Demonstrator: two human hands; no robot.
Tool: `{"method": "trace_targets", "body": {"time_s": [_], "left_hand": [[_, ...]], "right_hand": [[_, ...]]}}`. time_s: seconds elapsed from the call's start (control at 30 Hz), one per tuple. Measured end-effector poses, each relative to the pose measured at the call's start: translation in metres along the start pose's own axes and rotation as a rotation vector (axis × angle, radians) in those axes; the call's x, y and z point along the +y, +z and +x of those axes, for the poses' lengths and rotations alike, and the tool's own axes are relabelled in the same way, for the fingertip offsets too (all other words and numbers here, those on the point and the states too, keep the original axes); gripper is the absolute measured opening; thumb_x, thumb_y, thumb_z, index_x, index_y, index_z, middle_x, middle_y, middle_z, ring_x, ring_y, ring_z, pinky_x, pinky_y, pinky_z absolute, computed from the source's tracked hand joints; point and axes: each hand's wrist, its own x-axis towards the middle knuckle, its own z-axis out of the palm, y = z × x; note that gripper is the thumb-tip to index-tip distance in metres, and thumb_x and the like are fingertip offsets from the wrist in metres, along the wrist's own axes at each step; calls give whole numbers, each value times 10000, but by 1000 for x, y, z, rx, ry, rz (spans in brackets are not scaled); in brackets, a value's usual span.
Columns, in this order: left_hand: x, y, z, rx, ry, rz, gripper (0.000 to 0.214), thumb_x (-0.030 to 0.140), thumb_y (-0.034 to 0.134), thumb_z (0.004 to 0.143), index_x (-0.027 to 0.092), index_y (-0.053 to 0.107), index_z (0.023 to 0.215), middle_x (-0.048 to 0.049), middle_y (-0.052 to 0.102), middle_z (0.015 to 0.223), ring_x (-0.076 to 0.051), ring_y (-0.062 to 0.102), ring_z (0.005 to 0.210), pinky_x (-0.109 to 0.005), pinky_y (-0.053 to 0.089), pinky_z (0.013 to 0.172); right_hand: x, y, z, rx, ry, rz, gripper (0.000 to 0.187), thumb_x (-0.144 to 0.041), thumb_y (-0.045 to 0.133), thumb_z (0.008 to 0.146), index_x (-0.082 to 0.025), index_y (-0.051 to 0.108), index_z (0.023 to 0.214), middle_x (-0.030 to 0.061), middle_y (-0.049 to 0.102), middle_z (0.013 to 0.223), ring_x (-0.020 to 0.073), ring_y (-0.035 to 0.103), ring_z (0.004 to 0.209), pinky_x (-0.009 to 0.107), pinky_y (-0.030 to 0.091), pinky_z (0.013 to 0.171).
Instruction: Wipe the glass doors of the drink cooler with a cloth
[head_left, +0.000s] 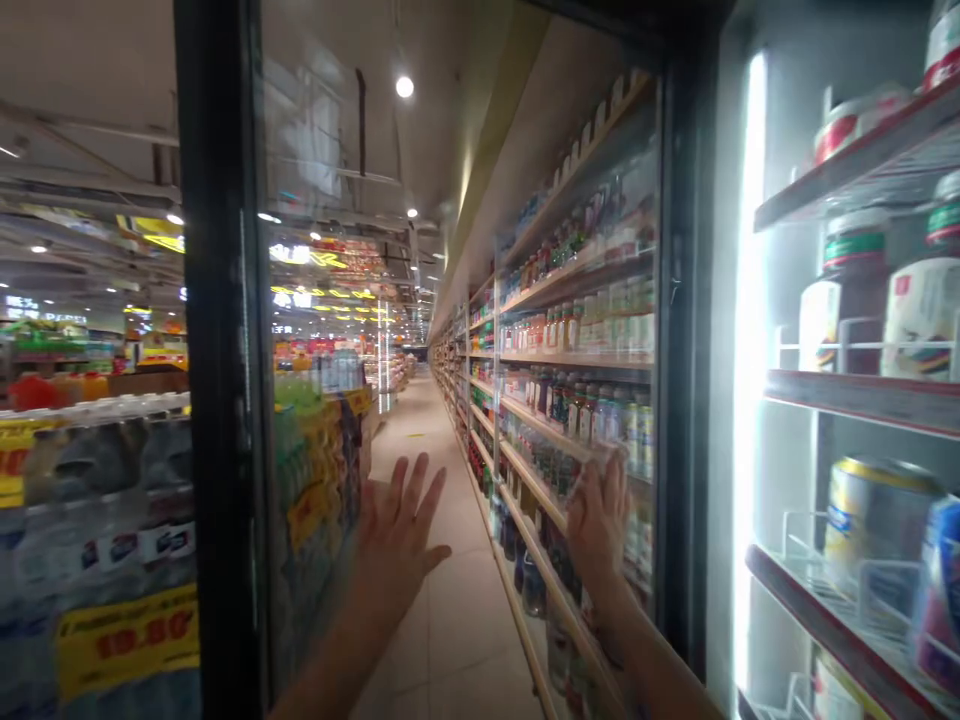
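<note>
A glass cooler door (pixel 679 300) with a dark frame stands swung out in front of me, and the aisle shows through its pane. My left hand (pixel 405 515) is raised before the glass, palm away from me, fingers spread and thumb out to the right. Further right, my right hand (pixel 601 505) is up at the pane with its fingers stretched upward, close together and slightly blurred. It seems to lie against the glass, though exact contact cannot be told for either hand. Neither hand holds anything.
To the right are lit cooler shelves (pixel 862 395) with bottles and a yellow-and-silver can (pixel 874 520). On the left, packs of bottled water (pixel 112 530) carry a yellow price sign (pixel 127 640). Long drink shelves and the tiled floor (pixel 457 620) show through the glass.
</note>
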Motion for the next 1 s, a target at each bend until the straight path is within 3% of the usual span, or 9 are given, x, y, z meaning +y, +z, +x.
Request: {"method": "trace_targets", "body": {"time_s": [0.17,0.23,0.4,0.47,0.53,0.6,0.67,0.87,1.0], "left_hand": [[0,1,-2,-10,-8,27,839,443,707,699,257,320,1419,-100,259,1507,-333,217,1401,-579,193,1107],[2,-1,-1,-15,-27,22,842,440,713,693,257,323,1417,-101,266,1505,-336,226,1398,-584,206,1099],[9,3,-9,-61,-96,-29,886,567,689,666,273,317,1414,-110,319,1487,-349,257,1384,-607,209,1087],[9,7,-12,-59,-95,-26,909,585,697,647,269,322,1412,-114,320,1487,-348,255,1385,-603,195,1095],[7,11,-13,-42,-86,-12,917,569,712,640,263,324,1413,-113,305,1493,-346,235,1393,-597,183,1102],[5,13,-12,-29,-79,2,909,529,724,648,256,322,1416,-110,279,1504,-343,209,1402,-592,174,1108],[7,14,-13,-26,-82,16,899,482,733,656,243,321,1418,-111,253,1513,-345,186,1408,-595,179,1106],[35,26,-38,-51,-139,29,879,377,763,635,218,365,1402,-131,168,1538,-380,112,1414,-597,260,1072],[46,36,-50,-48,-172,-23,895,448,766,617,222,383,1394,-140,197,1532,-384,73,1417,-623,199,1089]], "right_hand": [[-65,0,-38,-211,-403,164,498,-182,442,853,-263,453,1344,82,415,1441,270,218,1409,507,282,1083],[-61,2,-48,-220,-462,183,480,-195,458,848,-278,480,1321,61,456,1412,256,259,1394,499,258,1102],[16,3,-38,-41,-72,29,570,-202,416,884,-247,305,1441,123,288,1509,307,234,1399,572,286,1055],[24,3,-35,9,40,12,594,-208,392,893,-216,238,1467,151,198,1537,325,202,1407,584,300,1040],[14,3,-37,-40,-31,39,602,-199,404,886,-217,243,1465,146,169,1546,324,182,1413,570,300,1047],[3,3,-44,-149,-222,74,585,-189,441,870,-265,312,1435,109,213,1540,308,202,1410,549,281,1069],[9,2,-48,-223,-336,84,556,-192,462,861,-302,372,1399,81,268,1523,294,238,1399,539,268,1080],[78,-2,-46,-16,99,-70,584,-247,385,891,-217,256,1460,157,179,1541,339,215,1400,592,336,1004],[40,-1,-62,-134,-169,38,573,-179,445,863,-256,340,1421,103,149,1558,322,186,1413,553,320,1046]]}}
